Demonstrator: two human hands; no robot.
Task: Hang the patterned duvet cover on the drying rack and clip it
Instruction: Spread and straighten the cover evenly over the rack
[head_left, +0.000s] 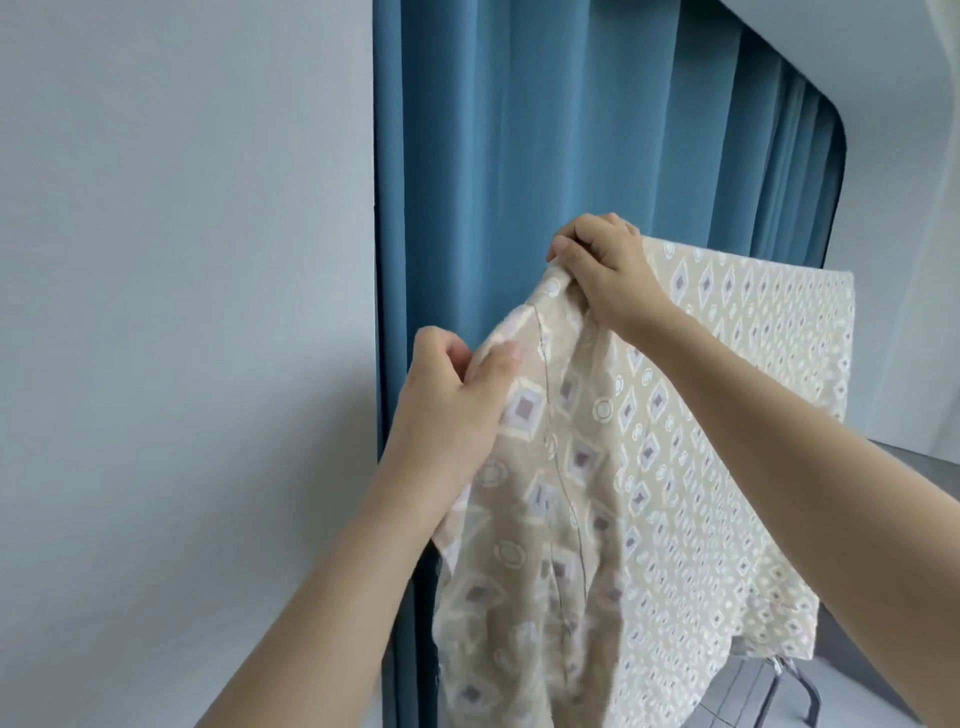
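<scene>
A beige duvet cover (727, 441) with white and purple diamonds hangs draped over a drying rack, which it hides almost fully. Only a grey leg of the rack (808, 696) shows at the bottom right. My right hand (605, 275) pinches the top left corner of the cover, up at the line where it folds over. My left hand (457, 405) grips the cover's left edge a little lower, thumb on the front of the cloth. No clip is visible.
A blue curtain (519, 156) hangs right behind the cover. A pale wall (182, 312) fills the left side. Grey floor (883, 675) shows at the lower right, under the rack.
</scene>
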